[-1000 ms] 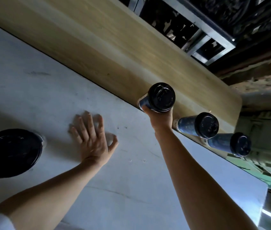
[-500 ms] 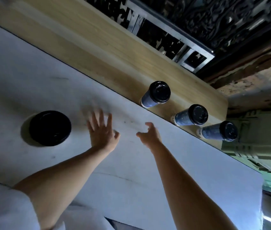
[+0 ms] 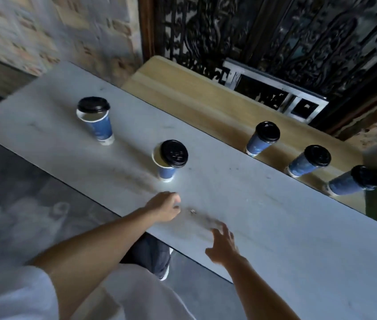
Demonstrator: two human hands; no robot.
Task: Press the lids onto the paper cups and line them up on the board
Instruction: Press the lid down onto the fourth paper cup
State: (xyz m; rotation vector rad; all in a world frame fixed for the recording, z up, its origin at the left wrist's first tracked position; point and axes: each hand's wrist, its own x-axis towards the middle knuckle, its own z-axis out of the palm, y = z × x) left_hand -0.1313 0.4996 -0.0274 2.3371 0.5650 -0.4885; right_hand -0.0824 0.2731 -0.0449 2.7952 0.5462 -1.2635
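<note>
Three blue paper cups with black lids stand in a row on the wooden board point(image 3: 182, 88): one point(image 3: 262, 139), a second point(image 3: 307, 161) and a third point(image 3: 350, 183) at the right edge. On the white table point(image 3: 275, 227), two more blue cups carry lids that sit loose and off-centre: a near one point(image 3: 170, 160) and a far one point(image 3: 96, 118). My left hand point(image 3: 165, 207) hovers just below the near cup, fingers curled, holding nothing. My right hand point(image 3: 223, 247) is over the table's front part, fingers spread and empty.
The board lies along the table's far side, its left half bare. Behind it stands a dark ornate metal grille point(image 3: 275, 38). The table's front edge runs diagonally, with grey floor point(image 3: 21, 192) below on the left.
My right hand let go of the third cup on the board and drew back. The view swung left, and my left hand moved toward the near loose-lidded cup.
</note>
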